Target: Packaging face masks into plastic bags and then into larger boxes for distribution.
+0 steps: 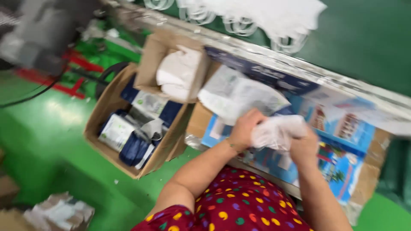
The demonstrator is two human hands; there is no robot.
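My left hand [245,128] and my right hand [305,147] both grip a crumpled clear plastic bag [276,130] over a work surface covered with blue printed cardboard [342,162]. Just beyond my left hand lies another flat clear bag with pale contents [237,94]. My arms come from a dark red dotted sleeve at the bottom of the view. The picture is motion-blurred.
A large open cardboard box [98,115] holding dark blue and white packets stands on the green floor at left. A smaller box [150,60] with white material rests on it. White plastic hangers [239,21] hang at the top. Crumpled paper [55,211] lies bottom left.
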